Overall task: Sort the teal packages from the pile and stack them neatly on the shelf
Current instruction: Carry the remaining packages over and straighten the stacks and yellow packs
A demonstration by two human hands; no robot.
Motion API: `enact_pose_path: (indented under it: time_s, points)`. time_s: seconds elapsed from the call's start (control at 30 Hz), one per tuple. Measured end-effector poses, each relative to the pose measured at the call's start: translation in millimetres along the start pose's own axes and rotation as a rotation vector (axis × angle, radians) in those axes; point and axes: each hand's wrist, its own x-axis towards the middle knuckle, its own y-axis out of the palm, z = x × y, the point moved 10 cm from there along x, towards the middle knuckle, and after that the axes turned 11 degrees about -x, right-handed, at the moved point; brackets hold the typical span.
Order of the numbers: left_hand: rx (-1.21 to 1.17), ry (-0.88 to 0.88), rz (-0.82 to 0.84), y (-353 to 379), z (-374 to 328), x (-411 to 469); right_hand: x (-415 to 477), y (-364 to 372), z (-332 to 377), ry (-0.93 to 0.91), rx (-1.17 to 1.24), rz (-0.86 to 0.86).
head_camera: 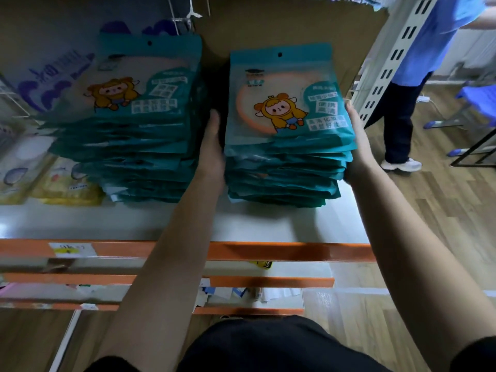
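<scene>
Head view, one frame, some motion blur.

- Shelf (268,224): pale top board with an orange front rail (290,251). A paper label (72,249) is on the rail at left. Lower tiers show below.
- Right stack of teal packages (288,124) stands on the shelf board near its right end, with cardboard backing (295,28) behind it. Top package faces up, cartoon figure and hang hole visible. Edges are roughly aligned, the lower packages slightly offset.
- Left hand (213,146) lies flat against the left side of this stack, in the dark gap between the two stacks.
- Right hand (357,146) lies flat against the right side. The stack sits between both palms.
- Fingers: both hands run straight along the stack sides. Cannot tell whether the fingers are spread or together, as the package edges hide them.
- Left stack of teal packages (145,116) stands just beside it, taller and looser, untouched.
- Further left: yellow packages (67,183), blurred.
- Right background: perforated upright (389,57), and another person (429,36) in a blue top standing on the wood floor (442,224).
</scene>
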Motion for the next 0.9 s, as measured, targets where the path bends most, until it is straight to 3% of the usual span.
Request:
enact_pose_path:
  time_s: [0.07,0.2,0.5,0.7,0.8,0.9]
  points:
    - [-0.09,0.017,-0.043,-18,9,-6,-12,-11,-19,0.036,-0.031,-0.073]
    - [0.041,0.066,-0.085,-41,39,-21,-36,-17,-49,0.031,-0.09,-0.127]
    - [0.203,0.075,-0.174,-36,43,0,-32,1,-26,0.056,-0.086,-0.192]
    - [0.135,0.026,-0.246,-45,40,-10,-36,-1,-25,0.053,-0.033,-0.171]
    - [0.036,0.156,-0.172,-35,20,-22,-40,-11,-15,-0.044,0.096,-0.168]
    - [0.241,0.402,-0.034,-11,-15,-36,-47,-11,14,-0.226,-0.012,-0.148]
